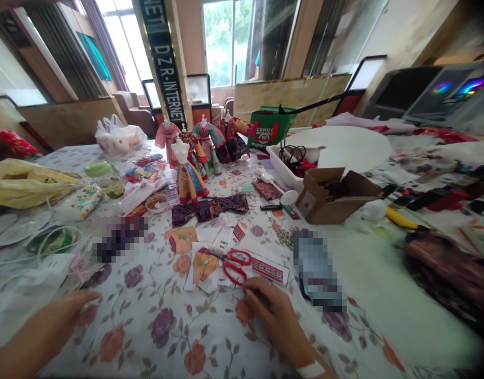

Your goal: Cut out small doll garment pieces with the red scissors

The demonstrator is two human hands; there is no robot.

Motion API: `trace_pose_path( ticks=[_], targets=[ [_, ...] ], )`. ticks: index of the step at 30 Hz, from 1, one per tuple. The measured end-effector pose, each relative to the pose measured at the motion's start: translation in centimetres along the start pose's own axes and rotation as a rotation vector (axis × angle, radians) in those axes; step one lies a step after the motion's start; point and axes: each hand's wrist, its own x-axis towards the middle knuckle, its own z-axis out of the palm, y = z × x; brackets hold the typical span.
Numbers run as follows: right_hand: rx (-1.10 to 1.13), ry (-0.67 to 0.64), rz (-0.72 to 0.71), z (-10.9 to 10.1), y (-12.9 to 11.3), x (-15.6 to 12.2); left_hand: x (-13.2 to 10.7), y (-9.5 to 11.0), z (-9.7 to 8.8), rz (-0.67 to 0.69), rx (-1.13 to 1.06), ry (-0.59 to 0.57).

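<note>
Red-handled scissors [234, 266] lie over cut paper and fabric pieces, their blades pointing left. My right hand [275, 310] pinches the near edge of the lower handle loop between thumb and fingers. Beneath and around the scissors are an orange patterned fabric piece [205, 264] on white paper, a second orange piece [184, 239], and a strip with a red-and-black woven pattern [268, 269]. Off to the left, my left hand [56, 316] hovers or rests over the flowered tablecloth [147, 321], fingers stretched out and holding nothing.
Several small dress forms in costumes [190, 173] stand behind a folded dark patterned cloth [210, 209]. A cardboard box [332, 202], a white tray [283, 168] and a phone, blurred out [318, 268], are on the right. A lidded jar [105, 179] and plastic bags [119, 137] are left.
</note>
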Motion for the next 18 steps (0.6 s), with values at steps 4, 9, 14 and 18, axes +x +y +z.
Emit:
trace_pose_path(
  ticks=[4,9,14,18],
  targets=[
    [-0.214,-0.01,-0.09,-0.3,-0.7,2.6,1.6,11.7,4.0,0.234,-0.229,-0.117],
    [-0.619,-0.281,-0.108,-0.4,-2.2,6.8,5.3,19.6,9.9,0.169,-0.479,-0.225],
    [-0.652,-0.322,-0.117,-0.1,-1.9,7.9,7.1,18.4,11.6,0.144,-0.598,-0.316],
    [-0.646,-0.317,-0.123,-0.3,-1.3,7.3,7.1,17.0,11.7,0.03,-0.764,-0.287]
  ],
)
